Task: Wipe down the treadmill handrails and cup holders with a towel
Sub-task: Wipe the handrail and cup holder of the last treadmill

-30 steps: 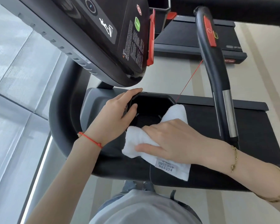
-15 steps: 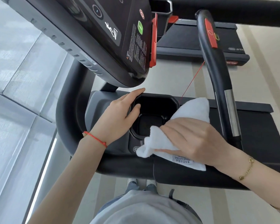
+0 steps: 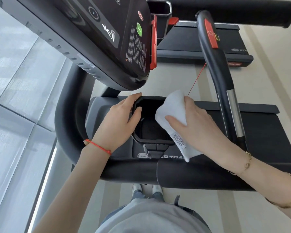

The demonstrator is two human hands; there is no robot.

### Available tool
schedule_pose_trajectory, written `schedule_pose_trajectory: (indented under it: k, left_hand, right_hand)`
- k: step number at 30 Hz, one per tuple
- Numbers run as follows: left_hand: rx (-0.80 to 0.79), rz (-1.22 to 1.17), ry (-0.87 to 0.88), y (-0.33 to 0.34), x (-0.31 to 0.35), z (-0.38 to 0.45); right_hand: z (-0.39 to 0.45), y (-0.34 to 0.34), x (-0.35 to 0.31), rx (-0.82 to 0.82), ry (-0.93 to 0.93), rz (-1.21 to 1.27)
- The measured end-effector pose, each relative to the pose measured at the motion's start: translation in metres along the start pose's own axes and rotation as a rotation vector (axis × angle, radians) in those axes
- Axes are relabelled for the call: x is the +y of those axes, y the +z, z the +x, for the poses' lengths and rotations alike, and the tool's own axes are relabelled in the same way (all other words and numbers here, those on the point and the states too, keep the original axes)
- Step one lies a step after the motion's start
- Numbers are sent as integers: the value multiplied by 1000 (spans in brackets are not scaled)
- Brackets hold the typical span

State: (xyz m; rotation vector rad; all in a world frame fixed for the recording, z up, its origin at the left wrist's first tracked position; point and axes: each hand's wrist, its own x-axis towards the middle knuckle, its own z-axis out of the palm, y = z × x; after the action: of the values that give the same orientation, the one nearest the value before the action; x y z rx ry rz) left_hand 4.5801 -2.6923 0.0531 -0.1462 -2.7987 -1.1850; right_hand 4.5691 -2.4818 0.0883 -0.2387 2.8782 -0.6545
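Pressing towel (image 3: 172, 115) lengthwise against cup holder (image 3: 151, 140) right wall.

White folded towel (image 3: 173, 115) with printed label, draped over right rim of black cup holder (image 3: 151, 130), lower end reaching padded black handrail (image 3: 191, 174) at near edge
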Motion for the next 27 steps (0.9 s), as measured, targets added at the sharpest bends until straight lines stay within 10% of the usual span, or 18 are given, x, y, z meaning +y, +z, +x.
schedule_pose_trajectory:
  k: [27]
  left_hand:
    - [135, 57, 19, 2, -3, -14]
  right_hand:
    - [84, 2, -26, -32, -594, -314]
